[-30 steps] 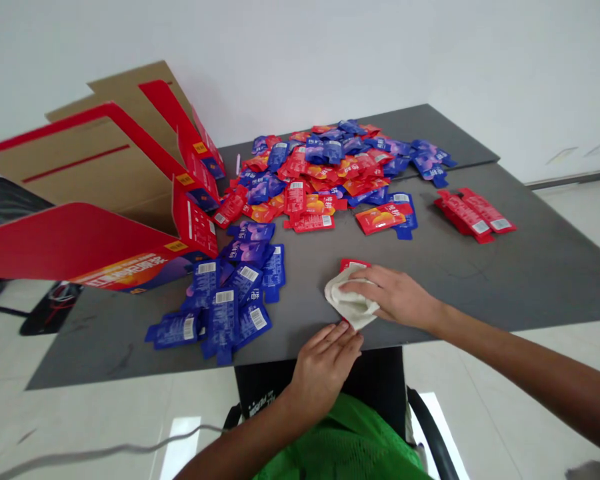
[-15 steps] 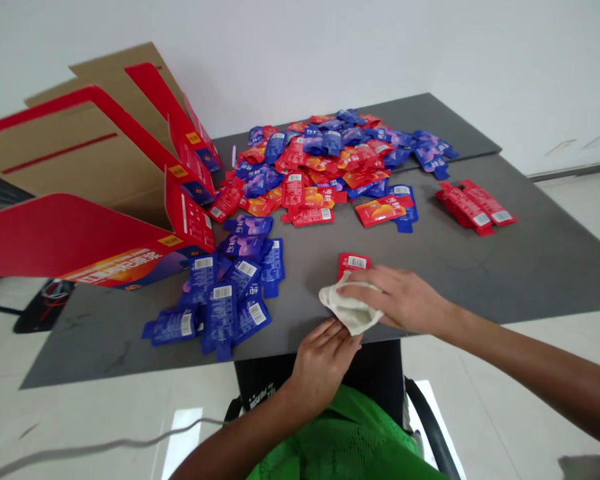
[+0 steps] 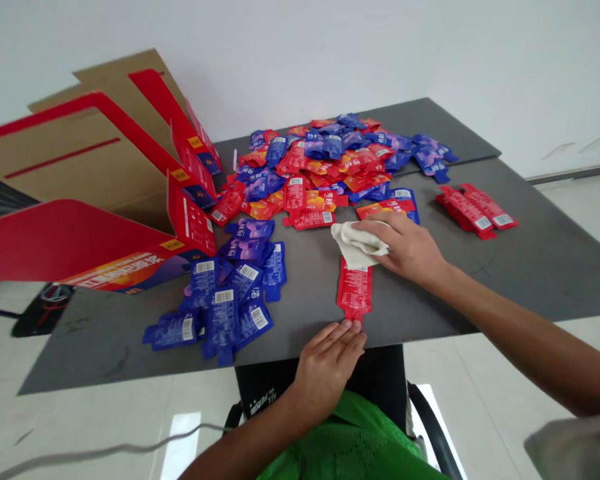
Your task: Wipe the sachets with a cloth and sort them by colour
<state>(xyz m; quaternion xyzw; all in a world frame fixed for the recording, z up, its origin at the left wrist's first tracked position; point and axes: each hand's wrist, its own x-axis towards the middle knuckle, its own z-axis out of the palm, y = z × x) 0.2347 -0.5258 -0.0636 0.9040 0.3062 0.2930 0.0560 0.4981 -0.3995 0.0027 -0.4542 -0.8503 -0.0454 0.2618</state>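
A red pouch (image 3: 355, 293) lies flat on the grey table (image 3: 300, 320) with its narrow end toward me. The fingertips of my left hand (image 3: 325, 363) rest flat on that narrow end, pressing it to the tabletop. My right hand (image 3: 410, 247) grips a white cloth (image 3: 357, 243), bunched under the fingers, over the pouch's far end. The cloth hides part of the pouch's upper edge. Left of my hands lies a group of blue pouches (image 3: 225, 310), overlapping one another. A small stack of red pouches (image 3: 475, 210) sits to the right.
A large mixed heap of red and blue pouches (image 3: 310, 163) covers the back of the table. Two open red cardboard boxes (image 3: 130, 253) stand at the left. A black phone-like object (image 3: 37, 313) is at the far left, and a grey cable (image 3: 120, 450) runs below the table edge.
My right hand has slid the cloth away from me along the red pouch, uncovering its middle and lower part. My left hand stays at the pouch's near end.
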